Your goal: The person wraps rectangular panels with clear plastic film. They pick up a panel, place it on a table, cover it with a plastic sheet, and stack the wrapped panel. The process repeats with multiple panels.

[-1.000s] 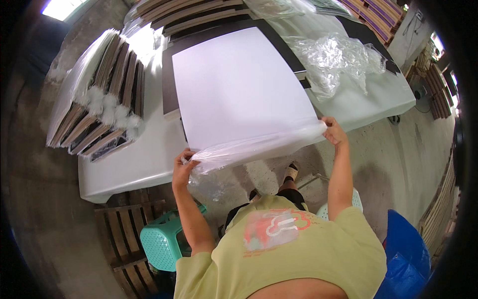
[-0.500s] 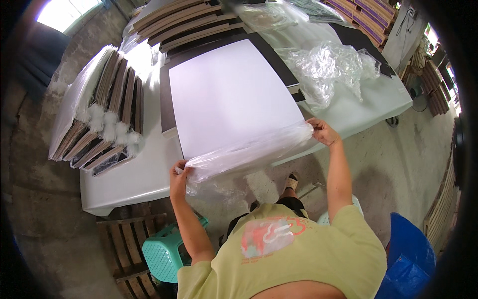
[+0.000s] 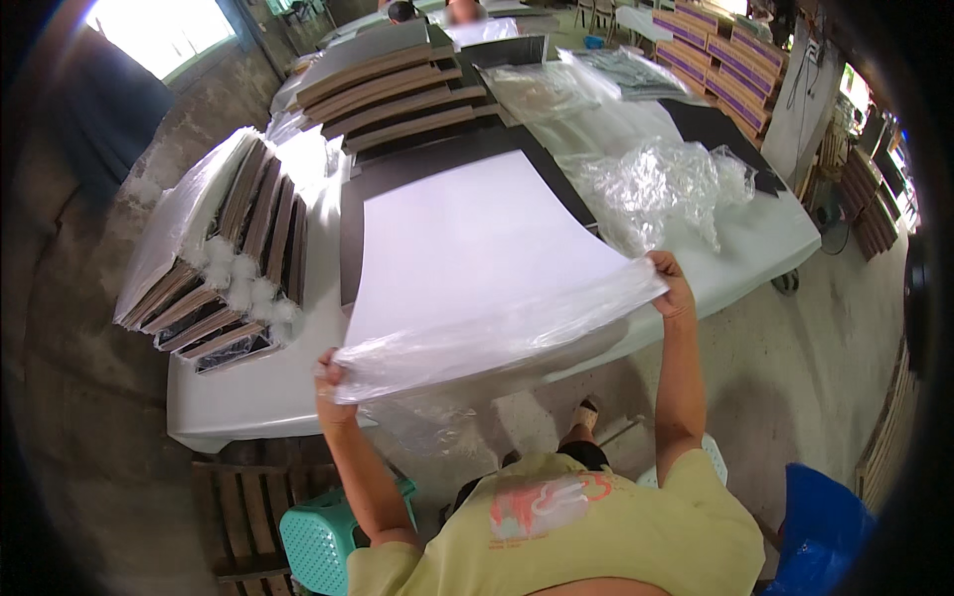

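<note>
A large white sheet or board (image 3: pixel 477 233) lies over a dark panel stack at the table's near edge, its near end held up past the edge. Clear plastic film (image 3: pixel 497 343), seemingly a bag, covers that near end in a wrinkled band, with loose film hanging below. My left hand (image 3: pixel 333 385) is closed on the film at the near left corner. At the near right corner my right hand (image 3: pixel 673 285) grips the film too. Whether the fingers also pinch the sheet's corners is hidden.
Film-wrapped panels (image 3: pixel 224 253) stand on the left of the white-covered table (image 3: pixel 238 402). Dark panels are stacked (image 3: pixel 397 94) behind. Crumpled clear film (image 3: pixel 666 194) lies at right. A green stool (image 3: pixel 318 531) and slatted wooden pallet (image 3: pixel 253 517) are below; a person (image 3: pixel 465 12) is far back.
My hands have drawn apart and nearer to me, pulling the film's edge wider and tauter. The sheet's near end spreads broader. My view has tipped up, showing more of the room's back.
</note>
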`<action>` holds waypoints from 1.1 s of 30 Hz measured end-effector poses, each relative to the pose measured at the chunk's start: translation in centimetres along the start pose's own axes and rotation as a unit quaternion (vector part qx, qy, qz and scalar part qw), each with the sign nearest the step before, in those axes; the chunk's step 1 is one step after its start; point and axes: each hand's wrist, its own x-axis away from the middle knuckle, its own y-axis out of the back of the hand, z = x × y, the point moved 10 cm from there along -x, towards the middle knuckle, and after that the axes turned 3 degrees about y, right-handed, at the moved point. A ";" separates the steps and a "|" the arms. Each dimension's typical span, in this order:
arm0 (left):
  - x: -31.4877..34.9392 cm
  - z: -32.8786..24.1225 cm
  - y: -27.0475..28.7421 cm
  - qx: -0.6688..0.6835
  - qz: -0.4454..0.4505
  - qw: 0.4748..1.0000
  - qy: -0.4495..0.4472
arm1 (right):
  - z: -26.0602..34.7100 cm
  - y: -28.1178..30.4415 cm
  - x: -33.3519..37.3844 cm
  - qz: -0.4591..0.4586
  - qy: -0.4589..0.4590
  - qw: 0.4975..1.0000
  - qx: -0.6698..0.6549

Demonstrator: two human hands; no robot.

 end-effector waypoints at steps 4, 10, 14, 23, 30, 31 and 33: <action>-1.1 -9.3 -8.3 0.098 0.066 0.986 -0.117 | 8.3 -9.5 -3.5 0.094 0.067 0.969 -0.220; -7.5 -24.0 -22.0 -0.077 0.030 0.957 -0.280 | 20.2 -23.5 -10.3 0.134 0.229 0.959 -0.100; -14.2 -22.0 -20.8 -0.192 -0.028 0.955 -0.223 | 17.4 -20.7 -15.2 -0.005 0.168 0.985 0.048; -18.5 -11.8 -9.9 -0.325 -0.139 0.925 -0.139 | 4.7 -9.5 -17.6 -0.087 0.094 0.912 0.390; -19.0 -11.7 -14.5 -0.426 -0.140 0.878 -0.165 | 7.7 -11.9 -18.0 -0.044 0.284 0.854 0.434; -18.7 -12.4 -16.6 -0.461 -0.130 0.863 -0.159 | 8.5 -13.8 -18.3 -0.020 0.282 0.884 0.371; -17.9 -13.6 -19.7 -0.419 -0.121 0.883 -0.171 | 7.3 -15.0 -19.1 -0.004 0.151 0.945 0.290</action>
